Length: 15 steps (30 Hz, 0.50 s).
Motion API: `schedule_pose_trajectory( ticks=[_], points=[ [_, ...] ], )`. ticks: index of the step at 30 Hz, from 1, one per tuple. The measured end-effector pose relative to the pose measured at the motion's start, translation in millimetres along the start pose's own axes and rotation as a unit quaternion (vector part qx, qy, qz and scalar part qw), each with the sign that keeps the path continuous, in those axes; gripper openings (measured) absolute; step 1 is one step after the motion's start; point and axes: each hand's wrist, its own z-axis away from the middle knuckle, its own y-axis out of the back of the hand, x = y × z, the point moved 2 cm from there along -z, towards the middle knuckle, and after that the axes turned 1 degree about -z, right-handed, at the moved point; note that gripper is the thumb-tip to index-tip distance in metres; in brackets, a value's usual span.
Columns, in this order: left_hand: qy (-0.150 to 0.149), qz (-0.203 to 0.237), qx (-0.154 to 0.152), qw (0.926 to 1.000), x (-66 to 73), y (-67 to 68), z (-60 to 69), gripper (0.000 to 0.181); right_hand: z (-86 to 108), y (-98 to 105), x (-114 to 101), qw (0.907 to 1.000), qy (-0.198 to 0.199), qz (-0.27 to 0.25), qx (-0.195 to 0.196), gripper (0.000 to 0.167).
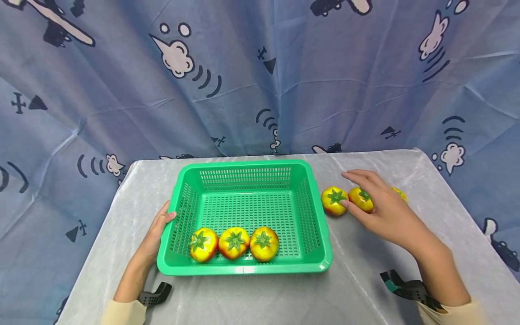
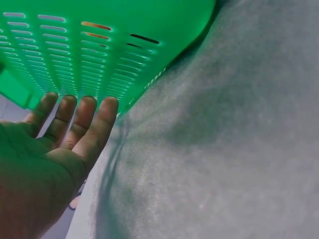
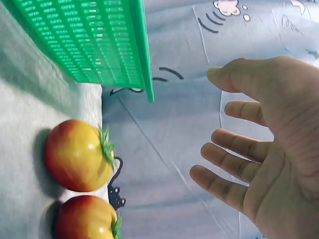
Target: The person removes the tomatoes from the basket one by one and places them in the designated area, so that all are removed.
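Note:
A green plastic basket point(image 1: 243, 269) with slotted walls rests on the table. Three yellow-and-red, tomato-like fruits with green star-shaped tops sit in a row along its near side, the middle one point(image 1: 234, 243) among them. My left hand point(image 1: 156, 232) holds the basket's left side, thumb over the rim and fingers against the outer wall point(image 2: 75, 124). To the basket's right, another row begins with a fruit point(image 1: 334, 201), then a second point(image 1: 360, 200); a third point(image 1: 400, 194) is mostly hidden behind my right hand point(image 1: 383, 210). That hand hovers above the row with spread fingers, holding nothing.
A pale grey cloth covers the table point(image 1: 252, 300). Behind it hangs a blue printed curtain point(image 1: 243, 90). Each wrist wears a dark band, such as the right one point(image 1: 412, 289).

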Motion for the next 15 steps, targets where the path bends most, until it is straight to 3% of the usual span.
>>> schedule_pose_trajectory(
  ticks=[10,15],
  points=[
    [0.004,-0.003,0.005,1.0000,0.2,-0.5,-2.8,0.059,-10.5,-9.0,-23.0,0.9983,0.051,0.008,-0.027,0.067],
    [0.004,-0.001,0.002,1.0000,-0.8,0.7,0.1,0.056,-16.5,-16.8,-35.4,0.9958,0.072,-0.005,-0.056,0.064]
  ],
)
